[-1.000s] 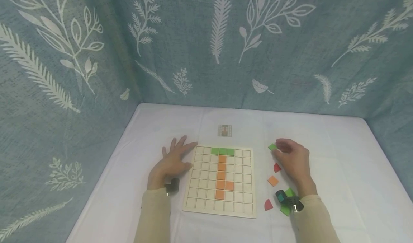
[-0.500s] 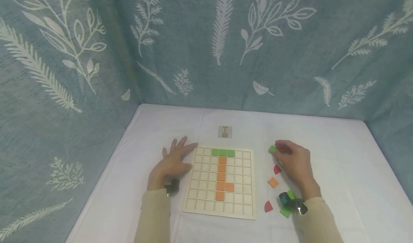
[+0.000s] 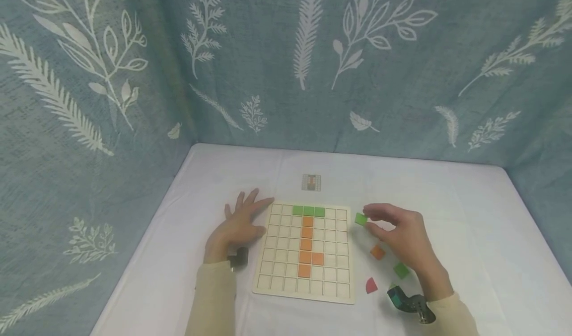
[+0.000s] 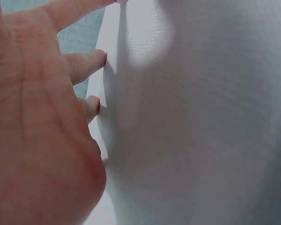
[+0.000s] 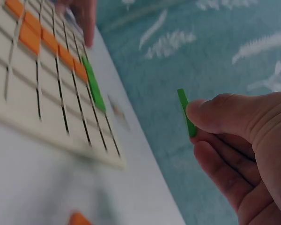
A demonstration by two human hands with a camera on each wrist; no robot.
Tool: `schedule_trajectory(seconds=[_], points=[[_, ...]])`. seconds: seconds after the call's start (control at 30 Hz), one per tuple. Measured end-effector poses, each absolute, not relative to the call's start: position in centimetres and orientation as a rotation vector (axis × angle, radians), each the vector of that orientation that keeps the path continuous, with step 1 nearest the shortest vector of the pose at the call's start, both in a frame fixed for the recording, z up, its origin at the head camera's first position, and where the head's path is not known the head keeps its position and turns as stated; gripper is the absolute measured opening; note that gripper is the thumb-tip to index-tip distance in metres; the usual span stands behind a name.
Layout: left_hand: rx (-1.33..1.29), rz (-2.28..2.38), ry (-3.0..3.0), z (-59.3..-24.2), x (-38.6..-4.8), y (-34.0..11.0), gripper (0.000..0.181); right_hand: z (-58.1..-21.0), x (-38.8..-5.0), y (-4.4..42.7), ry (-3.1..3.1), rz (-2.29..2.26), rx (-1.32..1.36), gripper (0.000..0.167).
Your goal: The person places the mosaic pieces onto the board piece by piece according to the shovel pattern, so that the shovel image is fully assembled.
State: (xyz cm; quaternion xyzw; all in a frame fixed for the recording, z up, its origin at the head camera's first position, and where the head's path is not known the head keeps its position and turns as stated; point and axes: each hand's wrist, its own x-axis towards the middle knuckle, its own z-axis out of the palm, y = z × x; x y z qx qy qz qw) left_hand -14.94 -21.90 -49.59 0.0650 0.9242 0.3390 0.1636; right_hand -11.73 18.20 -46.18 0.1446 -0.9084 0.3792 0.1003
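My right hand (image 3: 404, 234) pinches a green square tile (image 3: 361, 219) between thumb and fingers, just off the right edge of the grid board (image 3: 332, 272). In the right wrist view the same tile (image 5: 186, 112) is seen edge-on in the right hand (image 5: 243, 136), raised off the table. Three green tiles (image 3: 309, 211) lie in the board's top row, above a column of orange tiles (image 3: 306, 233) with one orange tile (image 3: 318, 259) beside it. My left hand (image 3: 239, 227) rests with spread fingers at the board's left edge; its palm (image 4: 42, 122) fills the left wrist view's side.
Right of the board lie an orange tile (image 3: 377, 252), a green tile (image 3: 401, 270) and a red quarter-round piece (image 3: 371, 285). Another green piece is partly hidden by the right wrist camera (image 3: 397, 297). A small patterned card (image 3: 311, 182) lies behind the board.
My right hand has carried the pinched green tile left and nearer, towards the board's right edge. The upper red piece is now hidden under that hand. My left hand has stayed in place.
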Motion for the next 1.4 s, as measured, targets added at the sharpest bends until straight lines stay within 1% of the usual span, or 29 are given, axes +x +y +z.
schedule_trajectory(seconds=[0.23,0.43,0.67,0.83,1.2,1.4], points=[[0.188,0.966,2.633,-49.5,-14.9,-22.0,0.085,-45.4,-9.9,15.3,-2.649,1.125,0.595,0.036],[0.195,0.960,2.639,-49.5,-15.1,-22.0,0.085,-45.6,-8.7,13.2,-2.640,1.195,0.697,0.034],[0.207,0.954,2.646,-49.5,-15.2,-22.1,0.085,-47.1,-7.8,11.0,-2.535,1.398,0.855,0.033],[0.207,0.953,2.645,-49.5,-15.3,-22.1,0.086,-48.3,-7.4,9.7,-2.527,1.411,0.926,0.030],[0.219,0.942,2.649,-49.7,-15.3,-22.1,0.085,-50.5,-7.1,7.4,-2.562,1.497,0.985,0.025],[0.225,0.944,2.654,-49.8,-15.2,-22.2,0.085,-51.3,-7.0,6.4,-2.551,1.382,1.046,0.023]])
